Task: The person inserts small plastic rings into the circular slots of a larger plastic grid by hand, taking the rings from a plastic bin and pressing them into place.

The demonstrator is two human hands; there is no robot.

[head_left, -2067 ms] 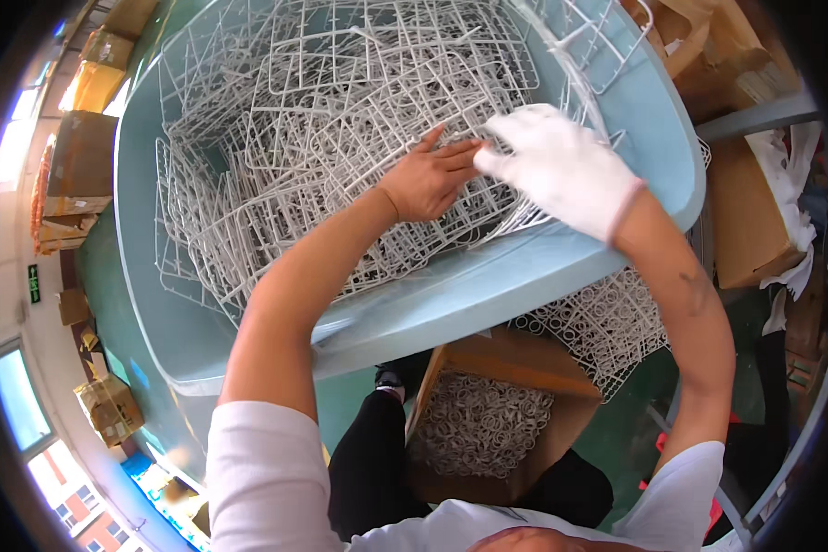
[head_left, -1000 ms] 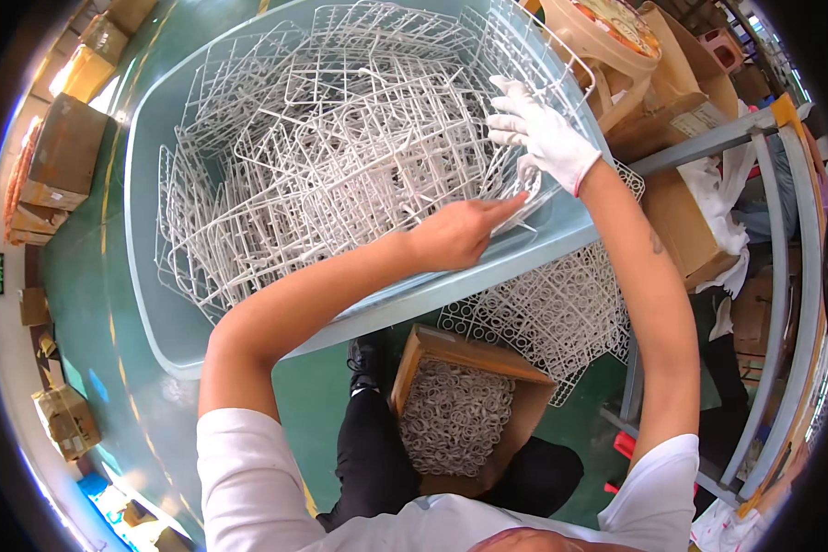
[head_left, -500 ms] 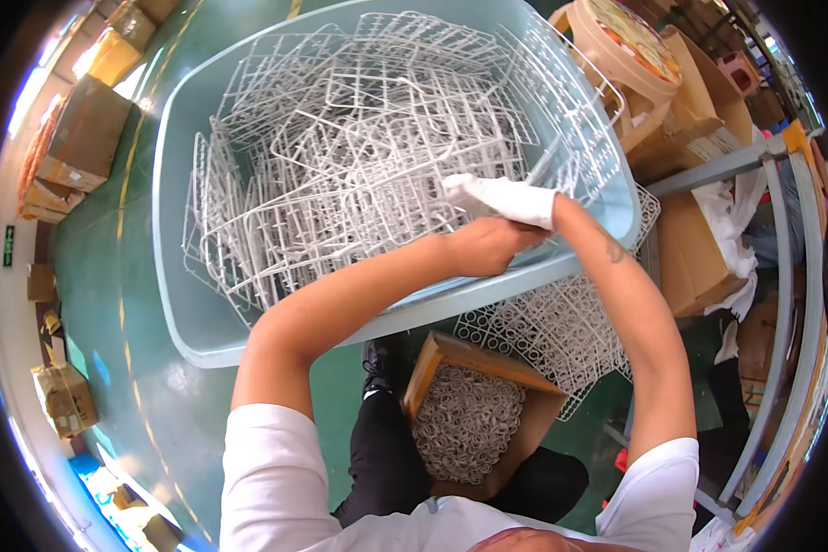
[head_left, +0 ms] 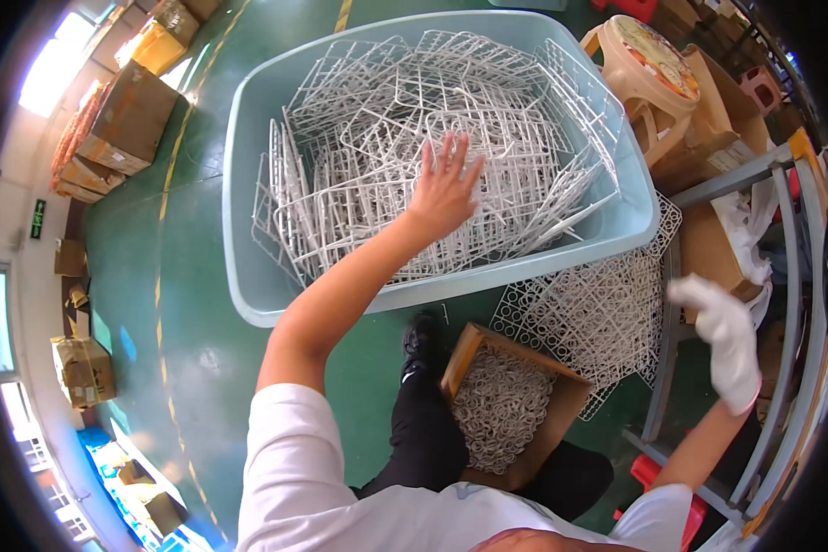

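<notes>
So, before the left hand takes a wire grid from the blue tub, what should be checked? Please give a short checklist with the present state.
1. Left hand is free, fingers spread: ok.
2. Left hand is over the white wire grids inside the blue tub: ok.
3. Left hand wears a glove against wire ends: not ok, bare.
4. Right hand, white-gloved, is empty and away from the tub: ok.
5. Grids lie loose, not tangled: cannot tell.
6. Flat stack of grids on the floor has room on top: ok.

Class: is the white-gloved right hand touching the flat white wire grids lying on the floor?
Apart. The head view shows the white-gloved right hand raised beside the flat white wire grids.
</notes>
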